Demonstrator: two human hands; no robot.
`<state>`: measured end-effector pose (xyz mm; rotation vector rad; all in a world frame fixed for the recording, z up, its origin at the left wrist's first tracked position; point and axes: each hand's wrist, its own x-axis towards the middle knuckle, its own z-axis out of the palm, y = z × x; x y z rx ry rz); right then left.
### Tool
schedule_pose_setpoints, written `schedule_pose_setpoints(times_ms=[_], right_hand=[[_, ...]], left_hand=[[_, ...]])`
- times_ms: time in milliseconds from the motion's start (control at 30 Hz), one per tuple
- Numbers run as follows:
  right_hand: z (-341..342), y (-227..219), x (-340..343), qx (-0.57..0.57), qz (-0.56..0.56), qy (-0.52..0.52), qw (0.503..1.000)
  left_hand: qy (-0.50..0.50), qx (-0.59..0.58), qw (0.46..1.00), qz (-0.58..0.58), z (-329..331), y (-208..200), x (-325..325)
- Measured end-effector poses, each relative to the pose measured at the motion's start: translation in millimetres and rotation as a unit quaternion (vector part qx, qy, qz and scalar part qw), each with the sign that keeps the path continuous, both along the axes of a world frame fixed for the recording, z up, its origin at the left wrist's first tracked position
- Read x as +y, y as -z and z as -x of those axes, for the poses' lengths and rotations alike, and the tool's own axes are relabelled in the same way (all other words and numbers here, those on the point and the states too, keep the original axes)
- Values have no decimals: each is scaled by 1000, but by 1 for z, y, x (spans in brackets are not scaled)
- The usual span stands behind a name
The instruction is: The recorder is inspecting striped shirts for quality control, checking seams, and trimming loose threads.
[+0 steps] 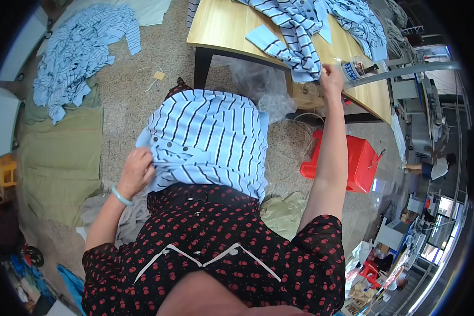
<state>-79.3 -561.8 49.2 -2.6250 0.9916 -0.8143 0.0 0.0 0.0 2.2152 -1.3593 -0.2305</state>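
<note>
A light blue shirt with dark stripes [210,137] lies bunched over my lap, several dark buttons showing near its left edge. My left hand [137,169], with a pale bangle on the wrist, is closed on that left edge. Stretched out to the table, my right hand [332,80] has its fingers curled together at the table's near edge. Whatever is in those fingers is hidden. Just beside them hangs the end of another striped shirt [300,39], and a clear container with a blue and white label [352,69] is on their right.
The wooden table [218,26] has a dark frame, with clear plastic [263,84] beneath. More striped shirts [84,47] are heaped on cloth at the far left. A red plastic stool [355,160] stands at right. A grey tube [405,71] crosses near the table's right end.
</note>
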Motion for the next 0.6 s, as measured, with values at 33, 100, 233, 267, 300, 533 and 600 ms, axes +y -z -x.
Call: schedule_pose_setpoints(times_ms=[33,100,233,267,300,533,600], right_hand=[[1,1,1,54,3,-7,999],[2,-9,-11,113,20,-12,993],[-8,10,8,78,-19,-42,996],[-9,14,10,71,-16,-44,996],[-10,16,10,55,-7,-50,997],[-32,35,0,-10,-19,58,998],[-38,33,-4,23,-52,84,995]], left_hand=[[7,35,998,-51,4,1,4],[15,73,993,-88,16,8,-7],[4,120,989,-88,15,-4,-8],[-7,109,992,-60,14,-8,-15],[-16,96,995,-29,12,-12,-24],[130,23,986,105,-7,-43,-173],[199,-33,969,144,-8,-53,-233]])
